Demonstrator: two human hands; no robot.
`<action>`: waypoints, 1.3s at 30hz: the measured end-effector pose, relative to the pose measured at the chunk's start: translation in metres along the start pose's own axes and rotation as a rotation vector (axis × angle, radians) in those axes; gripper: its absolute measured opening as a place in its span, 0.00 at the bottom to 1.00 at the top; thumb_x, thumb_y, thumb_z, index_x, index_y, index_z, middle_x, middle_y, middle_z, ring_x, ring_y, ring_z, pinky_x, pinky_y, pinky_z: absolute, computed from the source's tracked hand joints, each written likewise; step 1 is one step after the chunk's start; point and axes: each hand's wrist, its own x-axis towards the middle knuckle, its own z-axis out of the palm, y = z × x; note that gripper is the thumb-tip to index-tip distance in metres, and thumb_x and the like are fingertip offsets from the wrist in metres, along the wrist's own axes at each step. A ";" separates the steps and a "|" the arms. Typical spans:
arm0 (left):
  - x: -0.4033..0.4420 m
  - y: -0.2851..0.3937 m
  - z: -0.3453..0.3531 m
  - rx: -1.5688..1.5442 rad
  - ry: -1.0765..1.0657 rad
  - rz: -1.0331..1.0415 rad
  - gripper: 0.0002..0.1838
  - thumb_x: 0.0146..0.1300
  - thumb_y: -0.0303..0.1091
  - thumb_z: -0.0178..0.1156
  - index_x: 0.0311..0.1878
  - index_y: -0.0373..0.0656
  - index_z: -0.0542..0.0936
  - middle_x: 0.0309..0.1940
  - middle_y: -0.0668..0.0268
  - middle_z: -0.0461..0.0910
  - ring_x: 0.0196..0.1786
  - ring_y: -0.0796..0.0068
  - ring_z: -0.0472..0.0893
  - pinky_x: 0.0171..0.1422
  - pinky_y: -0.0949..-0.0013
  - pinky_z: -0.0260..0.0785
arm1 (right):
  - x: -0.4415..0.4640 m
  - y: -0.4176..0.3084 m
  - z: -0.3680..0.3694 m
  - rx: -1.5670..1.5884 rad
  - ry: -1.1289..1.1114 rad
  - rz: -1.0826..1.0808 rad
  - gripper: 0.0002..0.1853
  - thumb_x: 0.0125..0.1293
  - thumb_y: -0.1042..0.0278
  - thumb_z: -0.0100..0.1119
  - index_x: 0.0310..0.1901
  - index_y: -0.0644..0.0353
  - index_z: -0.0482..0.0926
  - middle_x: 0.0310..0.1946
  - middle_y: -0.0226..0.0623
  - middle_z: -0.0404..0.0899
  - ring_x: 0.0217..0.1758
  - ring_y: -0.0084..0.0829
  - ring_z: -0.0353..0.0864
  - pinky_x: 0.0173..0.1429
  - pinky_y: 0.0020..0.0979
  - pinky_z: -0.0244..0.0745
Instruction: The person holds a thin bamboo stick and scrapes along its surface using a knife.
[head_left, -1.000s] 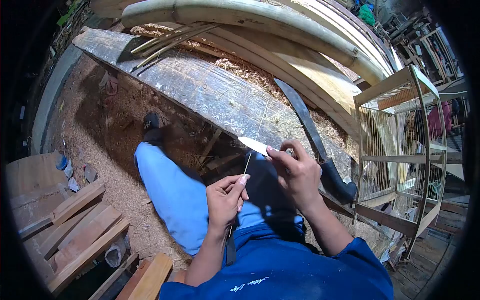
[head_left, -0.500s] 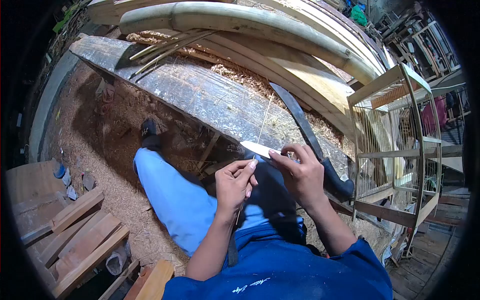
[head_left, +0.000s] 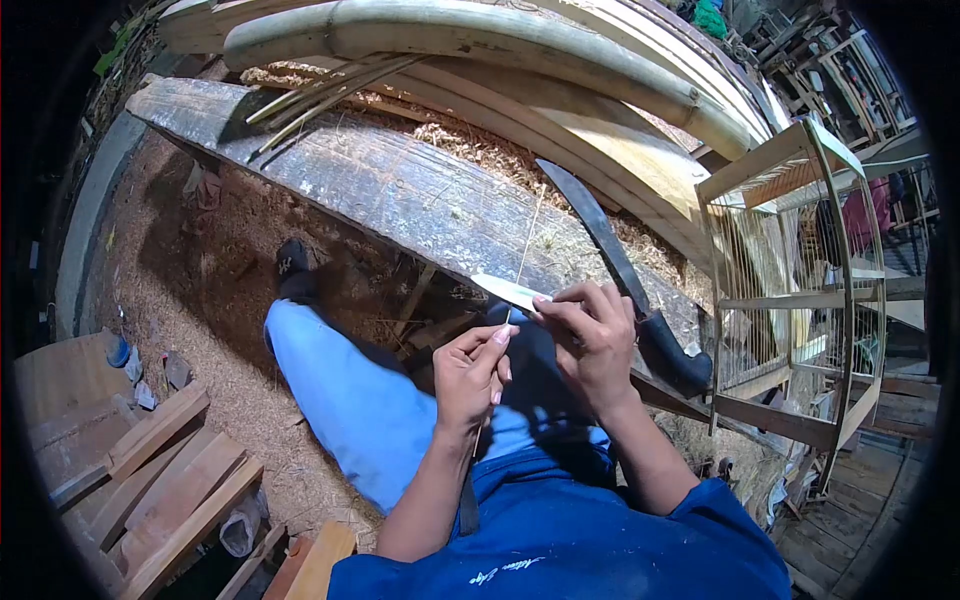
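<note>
A thin strip (head_left: 530, 232) runs up over the plank's edge, its lower part pinched in my left hand (head_left: 469, 378). My right hand (head_left: 592, 340) grips a pale, pointed blade (head_left: 507, 291), which crosses the strip just above my left fingertips. Its handle is hidden in my fingers. The strip's lower end passes below my left hand toward my lap. To the right of my right hand, a large dark knife (head_left: 600, 232) with a black handle lies on the worn plank (head_left: 400, 195).
Several thin sticks (head_left: 325, 97) lie at the plank's left part. Behind it are a bamboo pole (head_left: 480, 30) and long boards. A wooden cage (head_left: 780, 302) with thin bars stands at the right. Cut wood pieces (head_left: 180, 495) lie at the lower left, and shavings cover the ground.
Compared with one second ago, my left hand has moved up and right along the strip, close to the blade. The whole view has shifted slightly.
</note>
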 end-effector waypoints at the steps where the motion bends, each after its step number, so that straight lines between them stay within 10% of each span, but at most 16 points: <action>1: 0.000 -0.001 -0.002 -0.002 0.002 -0.001 0.11 0.72 0.32 0.62 0.46 0.33 0.85 0.17 0.66 0.77 0.09 0.89 0.63 0.13 0.82 0.50 | -0.001 0.002 0.003 0.017 0.011 -0.011 0.12 0.54 0.67 0.72 0.42 0.48 0.87 0.38 0.28 0.79 0.41 0.35 0.76 0.44 0.39 0.66; 39: -0.040 0.002 -0.025 0.173 0.039 0.005 0.10 0.71 0.29 0.63 0.48 0.33 0.86 0.17 0.69 0.77 0.12 0.88 0.66 0.16 0.80 0.54 | 0.013 0.008 0.013 0.040 0.030 -0.051 0.13 0.53 0.70 0.71 0.42 0.51 0.86 0.35 0.30 0.78 0.38 0.38 0.73 0.41 0.39 0.70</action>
